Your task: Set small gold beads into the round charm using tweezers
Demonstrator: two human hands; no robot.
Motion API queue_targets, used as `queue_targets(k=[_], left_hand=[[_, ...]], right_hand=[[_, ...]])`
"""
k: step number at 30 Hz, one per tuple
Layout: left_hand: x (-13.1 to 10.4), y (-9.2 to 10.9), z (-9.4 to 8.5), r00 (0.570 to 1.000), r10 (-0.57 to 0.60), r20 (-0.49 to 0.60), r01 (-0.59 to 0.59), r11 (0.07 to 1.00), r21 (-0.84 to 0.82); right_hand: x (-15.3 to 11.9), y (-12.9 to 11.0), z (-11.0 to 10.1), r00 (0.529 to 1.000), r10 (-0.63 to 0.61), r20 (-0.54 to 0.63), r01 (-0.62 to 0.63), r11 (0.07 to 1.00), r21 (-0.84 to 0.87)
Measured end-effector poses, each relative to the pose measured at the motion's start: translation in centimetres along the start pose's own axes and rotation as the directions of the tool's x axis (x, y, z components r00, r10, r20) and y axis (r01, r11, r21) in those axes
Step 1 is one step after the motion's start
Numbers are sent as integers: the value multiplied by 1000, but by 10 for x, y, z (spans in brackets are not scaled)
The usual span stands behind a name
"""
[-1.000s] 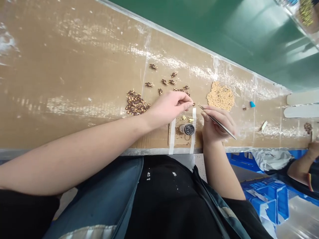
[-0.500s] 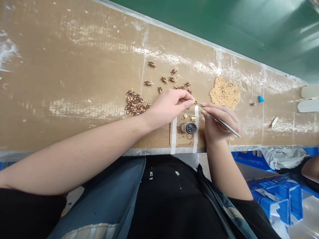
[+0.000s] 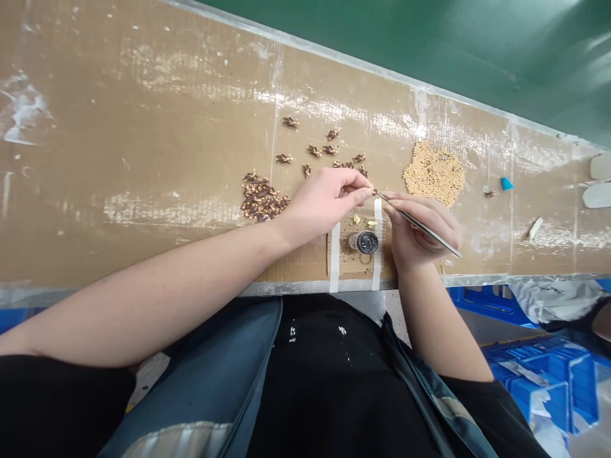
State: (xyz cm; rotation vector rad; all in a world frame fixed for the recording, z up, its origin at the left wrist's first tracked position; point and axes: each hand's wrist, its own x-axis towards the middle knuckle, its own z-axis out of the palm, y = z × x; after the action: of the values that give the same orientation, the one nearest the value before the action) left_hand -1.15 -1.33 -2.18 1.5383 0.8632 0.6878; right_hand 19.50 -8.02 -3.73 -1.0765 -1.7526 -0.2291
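My left hand [image 3: 329, 200] pinches a tiny dark-and-gold piece [image 3: 375, 192] between thumb and fingertips. Closed around metal tweezers [image 3: 429, 234], my right hand [image 3: 422, 226] has their tips at that same piece. Below the hands, a small jar with dark contents [image 3: 366, 242] stands on a taped cardboard square [image 3: 351, 264], with yellow bits [image 3: 372, 224] beside it. A pile of brown-and-gold pieces [image 3: 262, 198] lies left of my left hand, and several similar pieces [image 3: 314, 151] are spread above it. To the upper right of my hands is a heap of small tan beads [image 3: 433, 175].
On the cardboard-covered table [image 3: 167, 159], a blue cap-like object [image 3: 506, 184] and a pale sliver [image 3: 535, 228] lie at the right. Blue crates [image 3: 548, 381] stand below the table edge at lower right, near another person's arm [image 3: 602, 323].
The view has shifted slightly, moving objects at the right outward. Both hands keep nearly the same pose at the tiny piece.
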Motion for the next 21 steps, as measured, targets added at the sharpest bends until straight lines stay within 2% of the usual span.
queue_targets(k=[3,7,10,12,16,19,21], left_hand=[[-1,0,0,1000,-1,-6,0,1000,-28],[-4,7,-6,1000,1,-15,-2,998,-65],[-6,21,-22,997,57,-57,-57,998,12],[-6,29,-39,985,94,-146,-75,989,129],[-4,33,-78,950,54,-306,53,942,332],[-1,24,-100,946,-35,-321,181,881,438],[0,17,-107,941,-73,-331,232,851,471]], right_hand=[[1,1,0,1000,23,16,-23,999,30],[-2,7,2,985,169,37,-172,982,83],[-3,14,4,957,287,39,-290,948,129],[-3,18,5,935,352,41,-354,921,163],[-4,25,4,892,451,19,-444,869,217],[-7,29,3,857,516,2,-502,833,233],[-8,30,3,823,568,6,-548,792,270]])
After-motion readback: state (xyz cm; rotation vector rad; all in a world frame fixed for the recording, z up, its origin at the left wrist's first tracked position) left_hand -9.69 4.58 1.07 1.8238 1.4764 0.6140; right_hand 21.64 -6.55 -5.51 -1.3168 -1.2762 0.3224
